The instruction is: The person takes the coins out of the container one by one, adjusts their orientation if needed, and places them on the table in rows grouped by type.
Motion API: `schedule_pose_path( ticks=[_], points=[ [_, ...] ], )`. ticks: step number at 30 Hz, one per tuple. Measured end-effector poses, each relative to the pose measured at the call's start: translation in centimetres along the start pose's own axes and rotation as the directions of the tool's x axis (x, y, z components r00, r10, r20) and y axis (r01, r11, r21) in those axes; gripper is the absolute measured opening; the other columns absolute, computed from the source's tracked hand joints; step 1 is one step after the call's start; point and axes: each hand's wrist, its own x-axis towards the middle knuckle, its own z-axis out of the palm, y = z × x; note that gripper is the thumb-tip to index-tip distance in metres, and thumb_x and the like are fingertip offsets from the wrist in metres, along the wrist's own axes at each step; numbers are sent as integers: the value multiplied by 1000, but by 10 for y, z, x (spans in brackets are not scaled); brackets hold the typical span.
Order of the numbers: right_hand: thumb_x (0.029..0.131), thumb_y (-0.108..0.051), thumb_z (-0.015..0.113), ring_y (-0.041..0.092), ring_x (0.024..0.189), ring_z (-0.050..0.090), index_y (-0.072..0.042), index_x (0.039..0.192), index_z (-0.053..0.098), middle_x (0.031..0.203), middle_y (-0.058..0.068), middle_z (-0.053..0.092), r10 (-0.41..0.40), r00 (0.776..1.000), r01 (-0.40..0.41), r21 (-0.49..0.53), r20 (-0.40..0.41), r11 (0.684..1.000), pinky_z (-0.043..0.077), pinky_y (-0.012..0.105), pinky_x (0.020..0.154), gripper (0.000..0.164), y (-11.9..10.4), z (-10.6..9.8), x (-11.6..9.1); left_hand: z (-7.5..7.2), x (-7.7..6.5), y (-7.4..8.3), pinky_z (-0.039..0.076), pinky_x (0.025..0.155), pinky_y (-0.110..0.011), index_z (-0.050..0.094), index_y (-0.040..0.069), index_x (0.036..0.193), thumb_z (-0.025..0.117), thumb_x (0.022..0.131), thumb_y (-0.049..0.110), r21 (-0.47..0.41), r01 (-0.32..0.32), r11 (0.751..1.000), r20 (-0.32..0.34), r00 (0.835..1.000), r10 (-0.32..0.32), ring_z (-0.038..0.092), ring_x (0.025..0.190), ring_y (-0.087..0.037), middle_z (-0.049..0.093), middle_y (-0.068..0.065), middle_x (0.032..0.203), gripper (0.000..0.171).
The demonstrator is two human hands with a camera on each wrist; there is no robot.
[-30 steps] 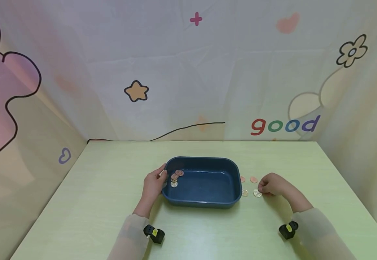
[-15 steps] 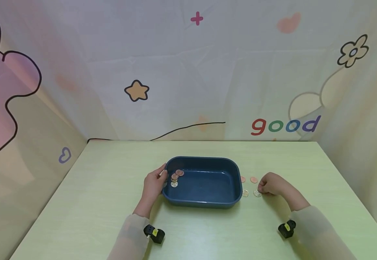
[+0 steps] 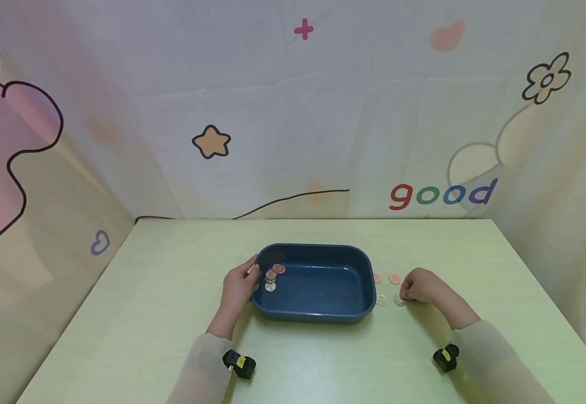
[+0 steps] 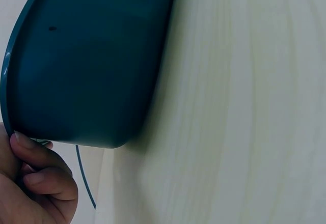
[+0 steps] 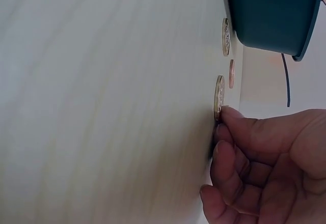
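Note:
In the head view my left hand [image 3: 239, 288] grips the left end of a dark blue rectangular tub [image 3: 318, 321], its thumb at the rim. The left wrist view shows the curled fingers [image 4: 43, 165] at the tub's corner. Several silver and copper-coloured coins [image 3: 271, 275] lie inside the tub at its left end. Right of the tub, my right hand [image 3: 426, 287] pinches at the edge of a silver coin [image 3: 399, 301] on the table. From the right wrist view, the thumb and forefinger meet at this coin's edge [image 5: 219, 96], with the other fingers curled.
Beside the tub's right side lie a pale gold coin [image 3: 381, 300] and two copper-coloured coins, one [image 3: 394, 279] farther from the tub. The light wood-grain table [image 3: 313, 365] ends at a printed cloth backdrop [image 3: 282, 168]. Each wrist carries a small black camera [image 3: 446, 358].
My right fingertips have shifted slightly left over the silver coin, covering a bit more of it. The left hand and the tub have stayed in place.

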Motion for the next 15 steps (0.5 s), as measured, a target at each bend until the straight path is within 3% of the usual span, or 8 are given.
schedule_pose_path(
  ticks=[5,10,15],
  points=[
    [93,-2,66,12,65,50,2,80,69,70,2,61,-34,999,32,45,33,998,42,26,62,14,3,-2,0,0,-1,-1,41,51,-22,60,7,142,56,103,18,-5,2,1000,-1,1000,-2,42,52,-8,48,1,63,41],
    [98,-11,65,17,76,55,4,99,69,83,4,63,-13,993,-9,184,120,983,47,29,67,16,7,-17,-2,1,0,-2,40,51,-22,60,8,142,56,103,19,-6,2,1000,4,1000,-2,42,50,-7,45,3,60,41],
    [101,-19,63,21,88,63,4,111,66,98,14,68,-26,995,4,217,98,976,54,35,75,25,1,-35,-2,1,0,-1,39,52,-22,60,7,142,56,103,18,-7,-4,1000,-5,1000,4,41,52,-8,41,4,60,41]
  ],
)
